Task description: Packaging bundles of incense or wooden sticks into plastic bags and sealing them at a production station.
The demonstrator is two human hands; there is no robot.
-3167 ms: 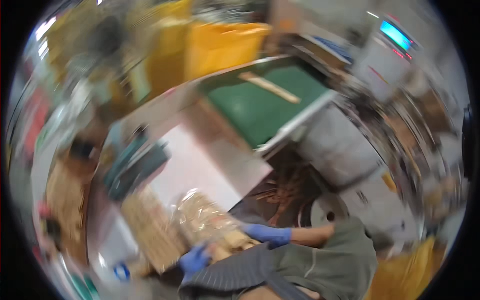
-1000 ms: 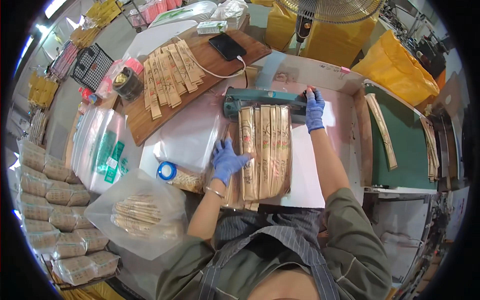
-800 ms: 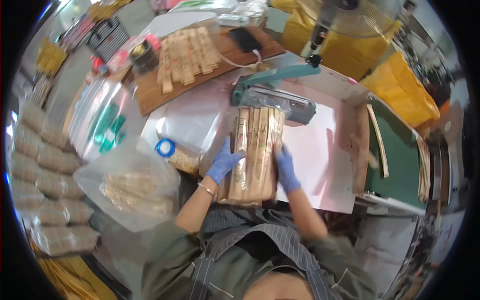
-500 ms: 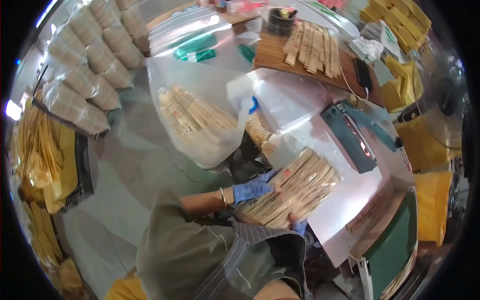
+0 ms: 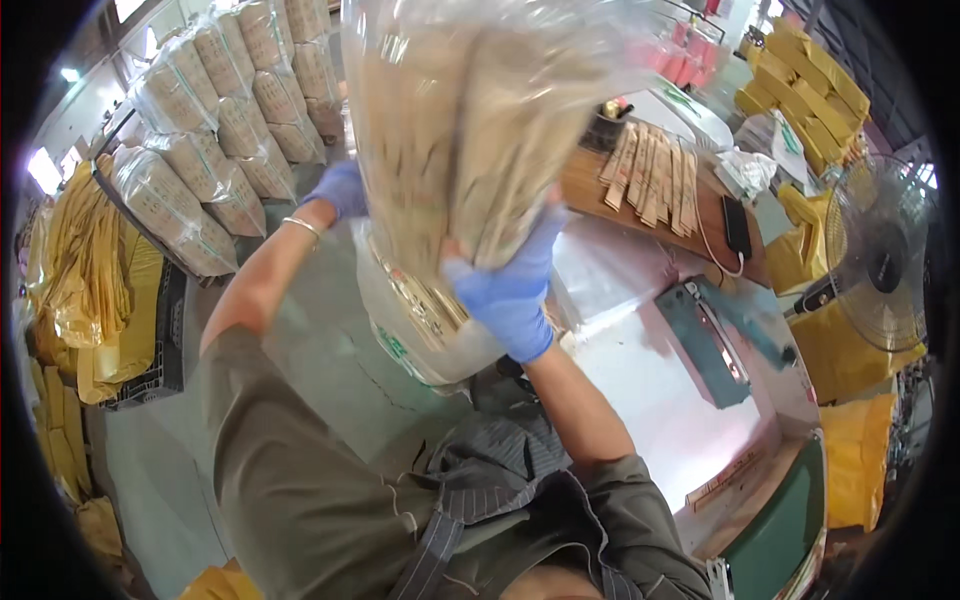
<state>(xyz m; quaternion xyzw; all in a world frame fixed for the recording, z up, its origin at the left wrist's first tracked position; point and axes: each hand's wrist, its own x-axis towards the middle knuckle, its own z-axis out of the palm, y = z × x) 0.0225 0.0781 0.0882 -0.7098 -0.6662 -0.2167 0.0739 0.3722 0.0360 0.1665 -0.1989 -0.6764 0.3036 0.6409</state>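
A clear plastic bag packed with slim, printed, tan paper-wrapped sticks (image 5: 440, 150), like wrapped chopsticks, is held up close in front of me, upright and a little blurred. My right hand (image 5: 510, 285), in a blue glove, grips its lower right part, with the thumb on the near side. At the bag's left edge is my left hand (image 5: 340, 190), also gloved in blue; its fingers are mostly hidden. Below the lifted bag stands a large translucent sack (image 5: 430, 355) with more of these sticks inside, its top covered by the bag.
On the right, a sealer-like grey-green device (image 5: 705, 345) lies on the white table (image 5: 650, 400). Behind it a wooden board (image 5: 590, 185) carries loose sticks (image 5: 655, 175) and a phone (image 5: 736, 228). A fan (image 5: 880, 255) stands far right; bagged stacks (image 5: 180, 155) rise at left.
The bag of sticks has gone from low over the table's near edge to high in front of me, above the sack. Both hands have moved up and forward; the left has spread out leftward.
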